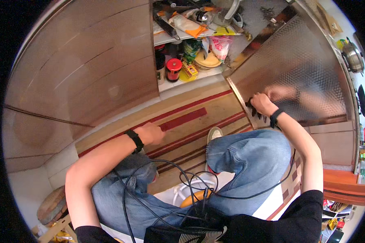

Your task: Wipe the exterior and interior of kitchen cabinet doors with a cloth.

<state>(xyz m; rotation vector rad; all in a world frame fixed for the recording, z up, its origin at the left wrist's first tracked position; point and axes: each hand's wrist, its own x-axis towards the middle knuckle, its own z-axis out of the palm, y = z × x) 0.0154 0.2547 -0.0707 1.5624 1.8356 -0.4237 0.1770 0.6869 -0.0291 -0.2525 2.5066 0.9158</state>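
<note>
My right hand [263,104] is at the edge of an open cabinet door [292,73] whose inner face is shiny, embossed metal foil. Its fingers curl around a dark brown, limp-looking object [255,112], possibly a cloth; part of it hangs below the fingers. The foil mirrors the hand. My left hand [152,133] hovers above a striped floor mat [182,121], blurred, fingers curled and fingertips hidden; nothing shows in it. Ahead is the open cabinet, with a red-lidded jar [173,70], a yellow box [189,70] and a yellow lid [208,59] on its lower shelf [170,86].
Packets and a dark-handled utensil [167,27] crowd the upper shelf [170,39]. Black cables [124,194] loop across my lap. A closed cabinet front [88,54] stands on the left, a round wooden board [52,206] at lower left. A steel pot [352,57] rests on the right counter.
</note>
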